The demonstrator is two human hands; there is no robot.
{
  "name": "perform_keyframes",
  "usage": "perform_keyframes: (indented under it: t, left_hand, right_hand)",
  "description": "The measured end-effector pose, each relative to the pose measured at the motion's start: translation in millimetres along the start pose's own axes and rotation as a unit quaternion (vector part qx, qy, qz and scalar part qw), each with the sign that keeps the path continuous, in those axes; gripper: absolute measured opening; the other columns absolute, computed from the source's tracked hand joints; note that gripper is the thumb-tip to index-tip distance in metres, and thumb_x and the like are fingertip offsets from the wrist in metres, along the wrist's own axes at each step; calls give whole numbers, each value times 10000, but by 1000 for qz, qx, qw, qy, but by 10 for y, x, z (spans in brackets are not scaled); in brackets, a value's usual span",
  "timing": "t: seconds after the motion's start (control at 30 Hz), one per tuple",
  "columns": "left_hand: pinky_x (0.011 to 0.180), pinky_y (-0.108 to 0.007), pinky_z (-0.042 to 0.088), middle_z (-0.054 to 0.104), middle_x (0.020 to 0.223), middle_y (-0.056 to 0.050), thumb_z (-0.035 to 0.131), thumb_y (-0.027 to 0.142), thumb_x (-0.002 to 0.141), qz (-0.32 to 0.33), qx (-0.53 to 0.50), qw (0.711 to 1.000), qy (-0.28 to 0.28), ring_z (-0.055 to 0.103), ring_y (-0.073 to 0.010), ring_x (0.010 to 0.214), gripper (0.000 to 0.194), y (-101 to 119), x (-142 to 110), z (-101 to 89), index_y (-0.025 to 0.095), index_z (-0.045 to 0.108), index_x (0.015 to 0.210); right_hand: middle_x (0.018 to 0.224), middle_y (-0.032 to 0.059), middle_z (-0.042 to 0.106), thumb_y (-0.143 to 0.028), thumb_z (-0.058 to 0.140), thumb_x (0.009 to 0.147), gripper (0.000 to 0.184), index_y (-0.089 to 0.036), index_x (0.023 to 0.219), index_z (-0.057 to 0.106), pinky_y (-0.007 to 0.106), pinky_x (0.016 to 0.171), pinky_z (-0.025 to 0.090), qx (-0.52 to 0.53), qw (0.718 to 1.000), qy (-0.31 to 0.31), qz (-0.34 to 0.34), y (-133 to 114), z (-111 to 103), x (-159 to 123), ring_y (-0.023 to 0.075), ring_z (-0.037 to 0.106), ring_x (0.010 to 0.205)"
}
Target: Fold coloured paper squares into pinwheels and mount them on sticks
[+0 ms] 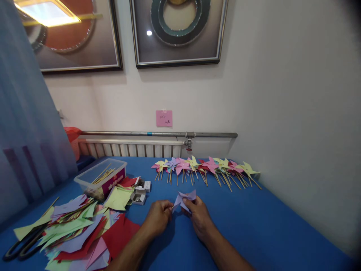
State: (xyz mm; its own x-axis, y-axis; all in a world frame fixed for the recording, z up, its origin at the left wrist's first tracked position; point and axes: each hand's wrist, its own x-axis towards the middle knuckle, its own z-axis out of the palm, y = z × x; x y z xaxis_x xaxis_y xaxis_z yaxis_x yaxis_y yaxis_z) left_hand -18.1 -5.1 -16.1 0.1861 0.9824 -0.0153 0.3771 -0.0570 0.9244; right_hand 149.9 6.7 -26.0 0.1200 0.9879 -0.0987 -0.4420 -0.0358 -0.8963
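Fingers [189, 204] of the right hand [200, 218], head view, pinch a folded lilac paper [179, 199] above the blue table [254, 229]; the left hand's [158, 217] fingers press together at its left corner, exact grip unclear. Beyond: pinwheels [183, 165] on sticks. Left: coloured sheets [76, 235], scissors [28, 246], plastic box [115, 185].

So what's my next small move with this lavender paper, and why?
Perhaps pinch the folded lavender paper firmly with your right hand: its points flare out, your left hand is at its left side, and the pinwheels beyond show gathered blades.
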Motion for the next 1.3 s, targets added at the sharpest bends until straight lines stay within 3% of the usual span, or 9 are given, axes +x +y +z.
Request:
perform_keyframes:
  t: [0.33,0.63,1.3]
  left_hand:
    - [554,-237,313,526,586,43,488,176,883,-8,15,1000,6,424,-110,503,219,22,-11,9,169,668,758]
    - [569,-240,332,545,590,42,485,158,898,-15,16,1000,9,434,-112,505,245,9,3,4,164,709,800]
    - [597,-242,336,564,634,24,479,146,888,23,61,998,20,474,-130,584,249,97,-74,23,163,707,791]
  right_hand:
    - [742,-15,728,-327,918,541,327,-215,790,737,294,677,527,8,1000,-5,-10,51,-8,44,195,658,722]
    - [794,3,762,-305,935,529,334,-205,788,750,301,721,552,18,1000,-1,2,38,-9,31,196,676,763]
    - [714,-10,745,-330,905,567,298,-208,798,762,289,665,516,0,1000,8,-24,117,-57,110,183,636,657]
